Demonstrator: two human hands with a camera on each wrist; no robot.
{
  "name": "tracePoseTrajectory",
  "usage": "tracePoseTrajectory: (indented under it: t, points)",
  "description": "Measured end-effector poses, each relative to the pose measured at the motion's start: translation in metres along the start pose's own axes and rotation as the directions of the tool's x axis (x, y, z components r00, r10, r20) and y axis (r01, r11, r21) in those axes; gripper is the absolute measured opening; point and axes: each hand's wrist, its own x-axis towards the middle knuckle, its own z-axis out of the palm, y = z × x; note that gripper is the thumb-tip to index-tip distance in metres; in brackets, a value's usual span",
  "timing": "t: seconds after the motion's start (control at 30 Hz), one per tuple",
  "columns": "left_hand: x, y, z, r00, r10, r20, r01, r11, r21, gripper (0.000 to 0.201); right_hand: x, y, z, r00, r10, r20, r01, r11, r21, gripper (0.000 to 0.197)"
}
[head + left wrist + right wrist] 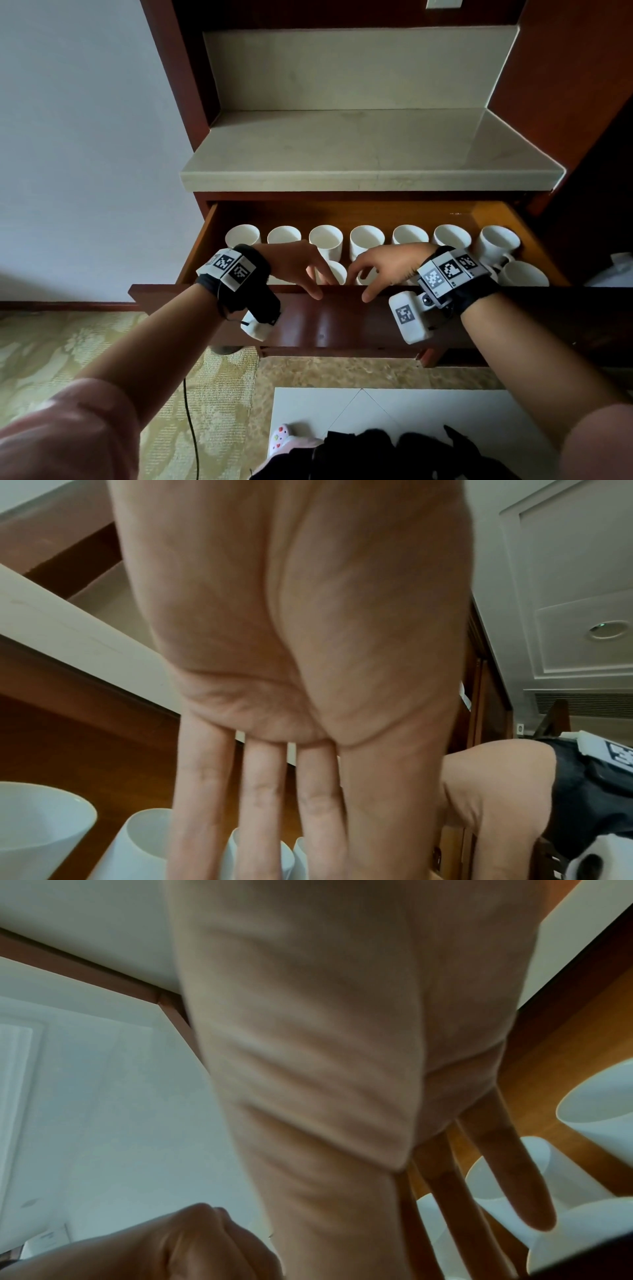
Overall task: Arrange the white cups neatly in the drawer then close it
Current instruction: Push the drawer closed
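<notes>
The wooden drawer (342, 318) stands pulled out. Several white cups (325, 240) line its back in a straight row, and the rightmost mug (496, 241) has its handle turned toward me. A front row is partly hidden: one cup (337, 272) shows between my hands and another (522, 274) at the right. My left hand (298, 267) and right hand (387, 267) hang side by side over the drawer's front edge. Their thumbs are on that edge and their fingers point down among the front cups. Both wrist views show straight fingers (263, 818) (514, 1177) holding nothing, with cups (41, 821) (599, 1104) beyond.
A pale stone countertop (342, 147) overhangs the back of the drawer inside a dark wood cabinet. A white object (613, 270) sits at the right. On the floor lie a white panel (376, 411), a black cable (191, 428) and dark fabric (376, 452).
</notes>
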Motion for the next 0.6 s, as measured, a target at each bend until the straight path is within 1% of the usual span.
tracePoseTrajectory:
  t: [0.07,0.2,0.3,0.47,0.6]
  points:
    - [0.002,-0.001,-0.001,0.999,0.000,-0.039,0.001,1.000,0.015,0.039,0.001,0.002,0.000,1.000,-0.007,-0.025,0.008,1.000,0.008,0.044]
    - [0.004,-0.004,-0.005,0.997,0.013,-0.071,-0.011,0.999,0.036,0.042,0.003,0.006,0.001,0.997,-0.030,-0.075,0.032,0.999,0.030,0.043]
    - [0.004,-0.006,-0.006,0.993,0.015,-0.119,-0.011,0.999,0.040,0.041,0.005,0.011,0.003,0.989,-0.031,-0.142,0.033,0.999,0.015,0.042]
    - [0.008,-0.011,-0.007,0.982,-0.007,-0.188,0.013,0.999,0.035,0.037,0.005,0.021,0.008,0.958,-0.012,-0.287,0.018,1.000,0.017,0.036]
    - [0.010,-0.012,-0.010,0.959,-0.026,-0.283,0.030,1.000,0.008,0.040,0.004,0.023,0.010,0.914,0.038,-0.404,-0.045,0.999,-0.009,0.033]
